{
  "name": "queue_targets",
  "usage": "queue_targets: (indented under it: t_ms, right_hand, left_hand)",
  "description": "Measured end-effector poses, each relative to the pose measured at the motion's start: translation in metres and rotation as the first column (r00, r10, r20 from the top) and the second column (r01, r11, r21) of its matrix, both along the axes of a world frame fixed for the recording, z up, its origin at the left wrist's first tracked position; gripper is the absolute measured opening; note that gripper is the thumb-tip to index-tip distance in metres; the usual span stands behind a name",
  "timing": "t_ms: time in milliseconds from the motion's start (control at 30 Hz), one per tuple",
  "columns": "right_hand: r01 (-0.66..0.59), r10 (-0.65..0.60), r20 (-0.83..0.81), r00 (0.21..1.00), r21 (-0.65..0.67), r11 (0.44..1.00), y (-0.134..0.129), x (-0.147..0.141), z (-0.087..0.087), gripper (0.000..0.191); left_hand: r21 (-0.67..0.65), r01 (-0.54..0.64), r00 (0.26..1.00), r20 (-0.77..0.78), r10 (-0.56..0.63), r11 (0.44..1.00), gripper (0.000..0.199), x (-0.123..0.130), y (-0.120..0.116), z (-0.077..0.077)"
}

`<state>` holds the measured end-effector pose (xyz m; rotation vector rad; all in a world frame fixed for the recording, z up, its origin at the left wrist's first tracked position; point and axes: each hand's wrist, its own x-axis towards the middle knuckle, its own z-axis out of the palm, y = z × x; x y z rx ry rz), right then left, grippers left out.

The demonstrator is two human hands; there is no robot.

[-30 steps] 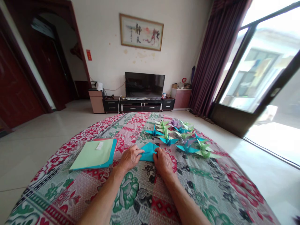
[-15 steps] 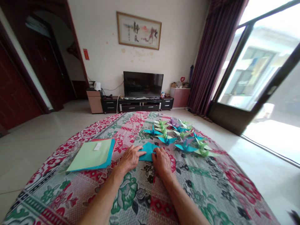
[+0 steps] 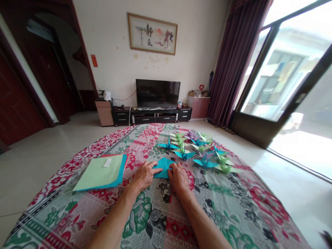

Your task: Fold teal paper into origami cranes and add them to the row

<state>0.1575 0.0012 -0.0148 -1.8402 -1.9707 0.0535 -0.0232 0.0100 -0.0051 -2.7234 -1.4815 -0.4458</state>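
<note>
A folded piece of blue paper lies on the patterned tablecloth between my two hands. My left hand rests at its left side, with the index finger stretched onto the paper. My right hand is at the paper's right edge, its fingers curled and pinching the edge. Left of my hands is a stack of square sheets, light green on top with blue and red beneath. Several folded paper cranes in blue, green and purple stand to the right, beyond my right hand.
The round table has a floral cloth. A small white slip lies on the stack. Beyond the table, a television stands on a low black cabinet. A glass door and a dark curtain are at the right.
</note>
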Motion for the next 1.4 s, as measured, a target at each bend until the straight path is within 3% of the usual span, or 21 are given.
queue_targets:
  t_ms: [300, 1133, 1267, 1400]
  right_hand:
    - [0.006, -0.006, -0.024, 1.000, -0.009, 1.000, 0.000, 0.000, 0.000, 0.014]
    - [-0.011, 0.011, -0.056, 0.998, -0.002, 1.000, -0.001, 0.000, 0.008, 0.016]
    - [-0.074, 0.082, -0.059, 0.995, 0.127, 0.989, -0.003, -0.005, 0.014, 0.020]
    - [-0.251, 0.283, -0.145, 0.948, 0.203, 0.946, -0.003, -0.016, 0.014, 0.025]
  left_hand:
    - [0.021, 0.010, 1.000, 0.006, -0.011, 1.000, 0.042, -0.001, 0.003, -0.006]
    - [-0.014, -0.018, 0.999, -0.032, 0.018, 1.000, 0.039, 0.001, 0.001, -0.001]
    - [-0.007, -0.018, 0.999, -0.043, 0.018, 1.000, 0.042, 0.001, 0.001, -0.001]
    - [-0.013, -0.021, 0.999, -0.030, 0.021, 1.000, 0.043, 0.002, 0.002, -0.003]
